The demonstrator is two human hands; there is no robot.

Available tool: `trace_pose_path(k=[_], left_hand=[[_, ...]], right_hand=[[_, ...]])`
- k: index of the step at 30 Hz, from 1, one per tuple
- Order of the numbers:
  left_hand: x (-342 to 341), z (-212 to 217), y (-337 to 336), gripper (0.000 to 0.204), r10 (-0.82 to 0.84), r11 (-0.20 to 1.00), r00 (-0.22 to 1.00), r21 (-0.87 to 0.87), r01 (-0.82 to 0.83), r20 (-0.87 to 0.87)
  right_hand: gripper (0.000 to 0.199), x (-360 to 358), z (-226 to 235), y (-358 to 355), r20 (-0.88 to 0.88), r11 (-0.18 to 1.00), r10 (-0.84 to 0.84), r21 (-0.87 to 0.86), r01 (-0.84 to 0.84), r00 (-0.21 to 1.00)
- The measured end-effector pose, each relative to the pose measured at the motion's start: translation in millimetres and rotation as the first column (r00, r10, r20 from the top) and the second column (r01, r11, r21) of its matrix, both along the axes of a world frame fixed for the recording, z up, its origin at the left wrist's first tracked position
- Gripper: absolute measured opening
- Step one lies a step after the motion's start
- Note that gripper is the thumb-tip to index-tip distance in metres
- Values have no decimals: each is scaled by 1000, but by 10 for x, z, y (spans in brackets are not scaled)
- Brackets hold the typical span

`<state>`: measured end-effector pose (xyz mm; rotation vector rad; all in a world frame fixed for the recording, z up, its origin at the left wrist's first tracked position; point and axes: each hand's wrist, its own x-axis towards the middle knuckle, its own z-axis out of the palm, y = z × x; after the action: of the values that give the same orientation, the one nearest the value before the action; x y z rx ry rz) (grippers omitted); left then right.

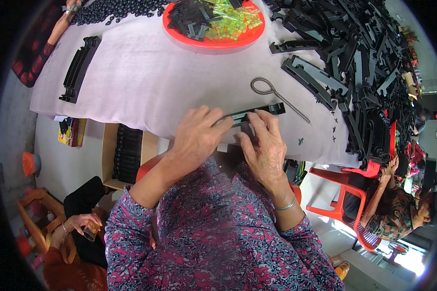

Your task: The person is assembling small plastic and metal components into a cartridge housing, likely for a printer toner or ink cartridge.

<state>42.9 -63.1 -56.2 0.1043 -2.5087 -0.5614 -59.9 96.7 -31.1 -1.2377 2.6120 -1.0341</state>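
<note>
Item: black plastic bar [257, 112], frame centre, on our pale tablecloth [145, 82]. Our left hand [196, 138] and right hand [266, 148] both pinch it. Wire hook [277, 97] just above; red tray [213, 41] at top.

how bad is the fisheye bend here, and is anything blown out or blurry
Head view: strong barrel bend, so the table edge curves and black corners ring the frame; daylight blows out the floor at lower right; the left hand, right hand and the black strip they hold are sharp and evenly lit, without harsh shadows.
</note>
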Motion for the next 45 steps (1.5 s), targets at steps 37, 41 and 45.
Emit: trace_pose_path(k=[37,41,45], left_hand=[[-24,61,24,23,-22,1000,999,-18,22,-24],[1,41,14,27,-22,1000,999,-6,22,-40],[-6,-3,-7,26,-36,999,995,37,40,-94]], right_hand=[[27,-193,-68,-83,-275,953,298,25,-303,914],[25,-279,-61,-85,-304,934,344,12,-357,888],[22,-290,-100,-94,-341,929,346,-7,-370,874]])
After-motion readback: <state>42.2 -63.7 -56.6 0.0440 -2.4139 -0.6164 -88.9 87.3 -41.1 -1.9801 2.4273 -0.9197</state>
